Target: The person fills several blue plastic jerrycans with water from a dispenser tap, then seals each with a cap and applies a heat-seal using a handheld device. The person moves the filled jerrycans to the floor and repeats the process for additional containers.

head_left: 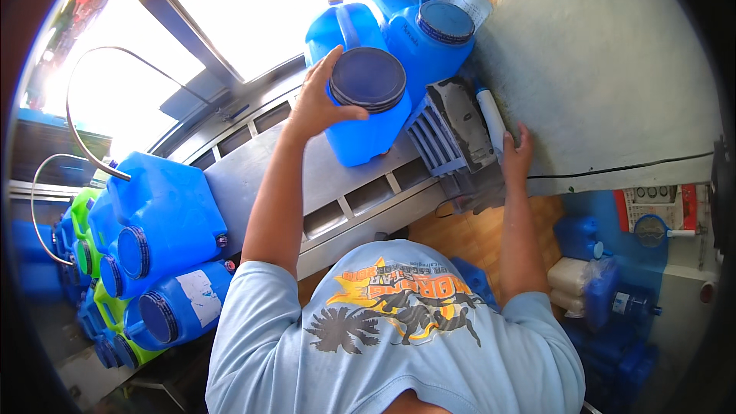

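A blue plastic water jug [360, 142] stands on the metal counter ahead, with a wide dark cap [369, 79] facing me. My left hand [318, 103] curves round the left side of this cap, the forefinger at its upper edge and the thumb at its lower edge. Farther right, my right hand [516, 155] is closed at the lower end of a long white, blue-ended thing [491, 115] whose kind I cannot make out. Part of that grip is hidden. A second blue jug [425, 42] stands just behind and right of the first.
Several blue and green jugs [165, 215] are stacked at left, under a curved hose [69, 119]. A worn, slatted metal box [460, 126] sits beside the front jug. The pale wall [606, 69] closes off the right, crossed by a black cable [621, 170]. More blue containers [632, 303] are lower right.
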`<action>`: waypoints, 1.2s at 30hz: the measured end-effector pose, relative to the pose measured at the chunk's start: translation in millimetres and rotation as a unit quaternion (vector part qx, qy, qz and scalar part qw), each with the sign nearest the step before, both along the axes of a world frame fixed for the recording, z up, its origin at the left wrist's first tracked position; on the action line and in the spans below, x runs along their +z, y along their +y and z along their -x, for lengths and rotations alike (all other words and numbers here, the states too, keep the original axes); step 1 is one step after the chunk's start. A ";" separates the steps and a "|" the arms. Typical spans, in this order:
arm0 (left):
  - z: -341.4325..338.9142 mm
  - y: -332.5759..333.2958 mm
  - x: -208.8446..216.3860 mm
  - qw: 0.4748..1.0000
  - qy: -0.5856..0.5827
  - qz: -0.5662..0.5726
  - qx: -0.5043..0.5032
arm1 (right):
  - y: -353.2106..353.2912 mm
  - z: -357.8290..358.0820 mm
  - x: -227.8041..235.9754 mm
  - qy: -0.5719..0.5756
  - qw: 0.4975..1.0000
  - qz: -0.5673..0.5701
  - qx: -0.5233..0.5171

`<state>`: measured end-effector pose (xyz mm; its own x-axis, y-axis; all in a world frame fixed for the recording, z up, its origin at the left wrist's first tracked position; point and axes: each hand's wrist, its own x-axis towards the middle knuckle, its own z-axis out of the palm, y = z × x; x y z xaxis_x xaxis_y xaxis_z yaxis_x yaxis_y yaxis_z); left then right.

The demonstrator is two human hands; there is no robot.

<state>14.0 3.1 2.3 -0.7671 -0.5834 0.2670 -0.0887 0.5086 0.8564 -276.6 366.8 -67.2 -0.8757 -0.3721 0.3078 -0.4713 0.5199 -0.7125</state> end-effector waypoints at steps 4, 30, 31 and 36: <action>-10.7 -24.7 -0.6 0.995 -0.059 -0.013 0.083 | -55.5 -29.1 49.3 -0.070 0.989 0.040 0.127; 20.6 54.7 -11.4 0.987 0.010 0.074 0.139 | -238.6 -79.2 94.5 -0.059 0.891 0.002 0.450; 21.9 60.3 -10.8 0.982 0.029 0.090 0.161 | -240.6 -73.9 99.7 -0.074 0.879 -0.021 0.470; 9.3 78.2 -19.2 0.964 -0.001 0.181 0.194 | -246.7 -79.4 115.2 -0.086 0.895 -0.081 0.430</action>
<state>4.7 81.4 -16.9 -0.5098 -0.6959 0.5058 -0.3337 0.7019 0.6293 -197.1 120.0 48.0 -0.2730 -0.9590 0.0762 -0.6374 0.1210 -0.7610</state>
